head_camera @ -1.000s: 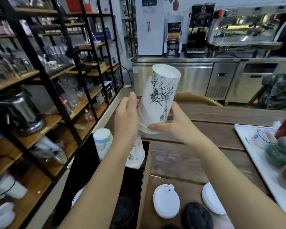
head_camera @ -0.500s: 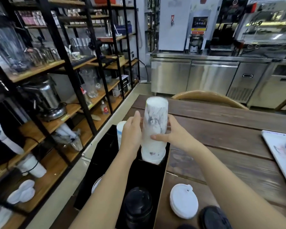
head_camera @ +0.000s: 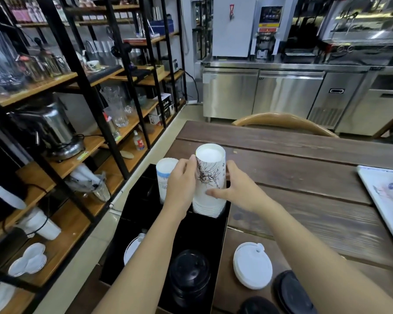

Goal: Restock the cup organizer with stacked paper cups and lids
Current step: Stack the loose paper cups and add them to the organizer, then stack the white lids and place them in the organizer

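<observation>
A stack of white paper cups [head_camera: 210, 177] with a black line drawing stands upside down in the far right slot of the black cup organizer [head_camera: 222, 225]. My left hand [head_camera: 182, 184] grips its left side and my right hand [head_camera: 238, 189] its right side. A second stack of white cups [head_camera: 165, 175] with blue print stands in the far left slot. Black lids [head_camera: 190, 273] fill the near right slot, and white lids [head_camera: 133, 247] show in the near left one, partly behind my left forearm.
On the wooden table [head_camera: 304, 177] right of the organizer lie a pile of white lids [head_camera: 252, 266] and black lids [head_camera: 293, 293]. A white tray [head_camera: 383, 200] sits at the right edge. Black shelving [head_camera: 61, 109] with glassware runs along the left; a chair back [head_camera: 284, 122] is beyond the table.
Both hands have lowered the printed cup stack from chest height down into the organizer's far right slot. The view has tilted down and left.
</observation>
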### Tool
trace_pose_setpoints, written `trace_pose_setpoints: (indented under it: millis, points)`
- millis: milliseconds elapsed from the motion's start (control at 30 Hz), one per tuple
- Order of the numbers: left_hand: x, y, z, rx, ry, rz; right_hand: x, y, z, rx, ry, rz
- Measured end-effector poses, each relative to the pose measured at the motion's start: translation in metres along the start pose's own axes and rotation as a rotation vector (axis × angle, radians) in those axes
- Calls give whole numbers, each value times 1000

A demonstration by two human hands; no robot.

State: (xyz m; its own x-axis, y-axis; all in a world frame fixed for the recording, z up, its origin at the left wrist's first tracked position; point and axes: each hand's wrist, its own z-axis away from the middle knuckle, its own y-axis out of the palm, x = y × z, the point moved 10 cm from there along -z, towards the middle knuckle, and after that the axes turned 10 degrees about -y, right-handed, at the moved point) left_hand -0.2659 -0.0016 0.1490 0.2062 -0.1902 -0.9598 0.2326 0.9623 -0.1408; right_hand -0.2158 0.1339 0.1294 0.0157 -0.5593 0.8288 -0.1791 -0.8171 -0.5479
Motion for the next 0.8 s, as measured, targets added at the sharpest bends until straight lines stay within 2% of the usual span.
trace_pose_setpoints:
  millis: [133,267,333,400,433,500,567,600,667,733,800]
  points:
    - [4,0,-2,1,10,6,-26,13,12,57,62,81]
    - [1,0,5,9,26,40,-25,11,19,25,22,114]
    - [-8,-11,20,-122,124,46,-22,1,26,-27,12,134]
    - [-17,-23,44,-289,302,57,-27,-14,37,-119,29,77]
    - [-19,-22,58,-322,396,56,-31,-21,44,-167,42,58]
    - [-13,0,78,-259,513,9,-45,-30,61,-234,90,61]
    - [8,36,93,-120,544,-71,-66,-30,79,-249,159,81]
    - [23,54,98,-44,529,-117,-77,-27,89,-240,199,88]
    - [64,89,100,90,387,-276,-101,-15,107,-184,279,129]
    - [116,111,92,150,146,-514,-126,0,127,-73,397,177]
    - [166,114,86,205,-151,-611,-146,15,146,28,508,165]
